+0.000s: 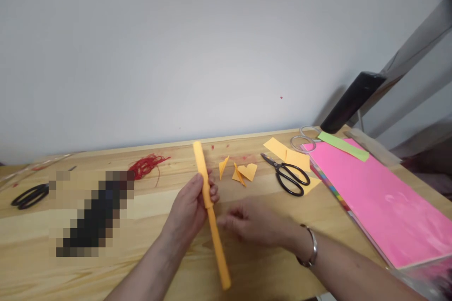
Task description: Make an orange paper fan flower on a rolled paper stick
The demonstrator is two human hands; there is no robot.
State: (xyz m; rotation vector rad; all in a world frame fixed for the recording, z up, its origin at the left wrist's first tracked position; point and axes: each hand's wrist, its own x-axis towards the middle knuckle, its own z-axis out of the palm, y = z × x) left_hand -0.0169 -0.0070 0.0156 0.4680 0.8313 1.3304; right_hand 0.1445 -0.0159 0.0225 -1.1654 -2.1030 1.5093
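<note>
My left hand (192, 207) is closed around the middle of a long orange paper roll (211, 211) that slants from the far centre of the wooden table (148, 244) down toward me. My right hand (252, 223), with a metal bracelet on its wrist, hovers just right of the roll near its lower half; it is blurred by motion, with the fingers pointing left toward the roll. Whether they touch the roll is unclear.
Orange paper scraps (242, 171) lie beyond the hands. Black scissors (289, 176) rest on orange sheets at right, beside a pink paper stack (381, 202) with a green strip (342, 146). Red thread (146, 164) and another pair of scissors (30, 196) lie at left.
</note>
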